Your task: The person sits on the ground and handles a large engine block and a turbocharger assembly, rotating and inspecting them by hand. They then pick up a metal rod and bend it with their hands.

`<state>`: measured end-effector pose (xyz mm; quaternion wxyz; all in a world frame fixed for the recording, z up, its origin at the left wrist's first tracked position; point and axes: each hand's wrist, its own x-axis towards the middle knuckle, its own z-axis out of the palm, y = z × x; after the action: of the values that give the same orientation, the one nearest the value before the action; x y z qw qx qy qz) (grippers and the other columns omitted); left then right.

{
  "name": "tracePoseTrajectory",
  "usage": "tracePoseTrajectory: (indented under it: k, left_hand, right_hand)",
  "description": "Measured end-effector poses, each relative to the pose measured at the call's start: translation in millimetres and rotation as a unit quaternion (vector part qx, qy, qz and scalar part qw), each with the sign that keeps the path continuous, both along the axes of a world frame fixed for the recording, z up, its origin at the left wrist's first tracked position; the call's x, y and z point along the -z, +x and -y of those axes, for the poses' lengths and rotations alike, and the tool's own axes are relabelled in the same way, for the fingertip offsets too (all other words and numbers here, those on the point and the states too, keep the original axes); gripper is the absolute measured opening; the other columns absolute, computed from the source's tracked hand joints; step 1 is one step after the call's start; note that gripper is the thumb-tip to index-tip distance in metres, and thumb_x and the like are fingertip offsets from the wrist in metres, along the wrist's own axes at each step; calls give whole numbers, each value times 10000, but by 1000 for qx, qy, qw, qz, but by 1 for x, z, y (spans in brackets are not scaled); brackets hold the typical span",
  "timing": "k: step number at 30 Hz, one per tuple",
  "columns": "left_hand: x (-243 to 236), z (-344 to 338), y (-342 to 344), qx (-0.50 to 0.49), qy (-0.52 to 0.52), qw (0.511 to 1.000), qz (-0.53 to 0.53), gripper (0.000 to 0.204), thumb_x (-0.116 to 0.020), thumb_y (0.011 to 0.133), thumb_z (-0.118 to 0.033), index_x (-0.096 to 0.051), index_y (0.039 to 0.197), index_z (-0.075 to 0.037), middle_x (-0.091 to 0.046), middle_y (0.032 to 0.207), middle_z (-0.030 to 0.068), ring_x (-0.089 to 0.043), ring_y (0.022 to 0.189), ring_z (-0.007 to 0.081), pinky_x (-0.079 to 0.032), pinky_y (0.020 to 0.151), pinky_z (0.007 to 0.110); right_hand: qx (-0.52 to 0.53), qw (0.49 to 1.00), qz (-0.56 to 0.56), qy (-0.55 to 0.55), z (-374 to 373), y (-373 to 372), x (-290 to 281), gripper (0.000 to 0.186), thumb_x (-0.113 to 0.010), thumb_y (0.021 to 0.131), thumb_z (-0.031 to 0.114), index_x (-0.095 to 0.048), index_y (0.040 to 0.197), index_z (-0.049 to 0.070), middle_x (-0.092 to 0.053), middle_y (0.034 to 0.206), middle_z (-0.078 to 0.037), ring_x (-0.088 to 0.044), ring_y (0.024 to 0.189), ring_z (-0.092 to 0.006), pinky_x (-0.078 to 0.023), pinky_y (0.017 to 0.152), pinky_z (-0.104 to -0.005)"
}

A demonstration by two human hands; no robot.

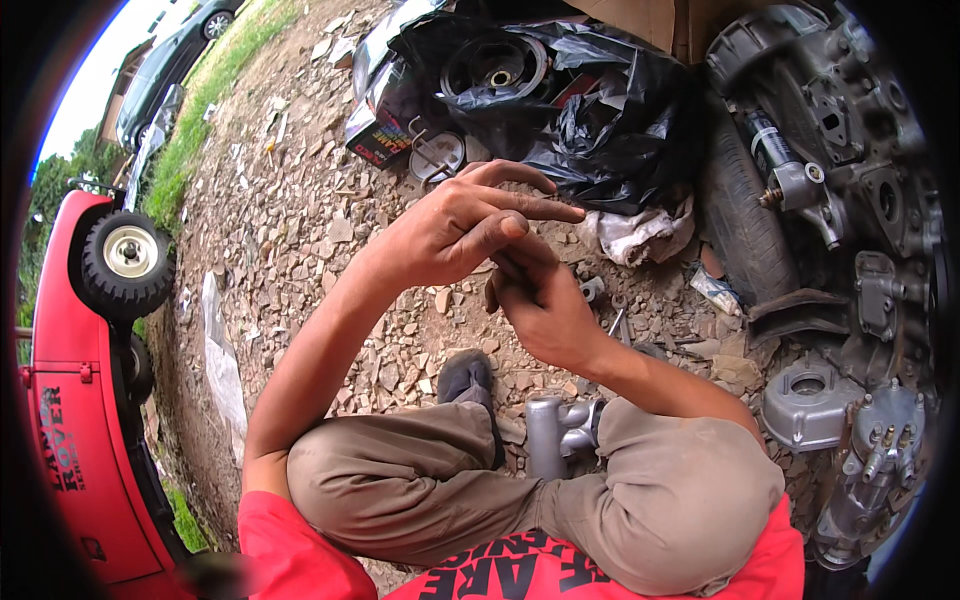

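In front of my chest, above the stony ground, my two hands meet. My left hand [448, 232] is open, with nothing seen in it. Its fingers reach out to the right, loosely bent, and its thumb is stretched. Just below and to the right, my right hand [548, 308] has its fingers curled. Their tips are partly hidden near the left thumb, and I cannot make out anything between them. Between my knees, a silver metal pipe fitting [546, 438] stands on the ground. A white rag [645, 232] lies beyond my right hand.
A black plastic bag [625, 140] with metal parts lies ahead, beside a printed box [378, 130]. On the right are a tire [745, 215], a large engine block [885, 110], a round housing [808, 402] and a distributor [885, 445]. A red vehicle [75, 420] stands left.
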<state>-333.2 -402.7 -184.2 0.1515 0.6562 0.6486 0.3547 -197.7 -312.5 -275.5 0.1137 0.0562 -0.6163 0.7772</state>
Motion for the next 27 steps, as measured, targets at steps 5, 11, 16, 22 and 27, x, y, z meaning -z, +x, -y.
tracePoseTrajectory:
  k: [5, 11, 16, 22, 27]
  left_hand:
    - [1, 3, -4, -9, -2, 1000, 6, 771, -221, 1030, -585, -798, 922, -85, -703, 1205, 54, -530, 1227, 327, -411, 1053, 485]
    - [9, 4, -6, -44, 17, 998, 46, 790, -205, 1045, -555, -779, 916, -28, -705, 1187, 94, -537, 1230, 320, -391, 1074, 479]
    - [13, 16, -20, -121, 26, 988, 89, 777, -191, 1045, -569, -737, 1038, -15, -701, 1137, 136, -599, 1159, 278, -415, 1045, 403]
    - [16, 8, -25, -165, -23, 971, 173, 1091, 40, 879, -805, -569, 1336, -25, -605, 1313, 160, -496, 1297, 285, -279, 1144, 443]
    - [15, -2, -19, -152, -2, 976, 158, 961, -10, 934, -747, -499, 1402, -65, -605, 1270, 164, -519, 1257, 270, -309, 1119, 421]
  right_hand:
    - [64, 967, -118, 215, -11, -8, 33, 509, -458, 962, 0, -409, 1468, 6, -544, 908, -66, -546, 710, -100, -485, 603, -278]
    - [-18, 996, -4, 92, -1, 3, 0, 524, -487, 979, 45, -379, 1492, 27, -591, 927, -119, -581, 619, -127, -495, 619, -284]
    - [5, 981, 45, 186, -19, -9, 24, 467, -439, 1009, 76, -389, 1470, 19, -564, 1376, -162, -634, 652, -153, -535, 629, -288]
    - [73, 993, 90, -38, -27, -1, -4, 421, -398, 1029, 81, -389, 1430, -49, -548, 1381, -210, -646, 635, -128, -530, 587, -271]
    - [43, 993, 24, -105, -15, 4, -20, 432, -401, 1045, 121, -382, 1445, -39, -543, 1384, -201, -634, 672, -120, -533, 648, -266]
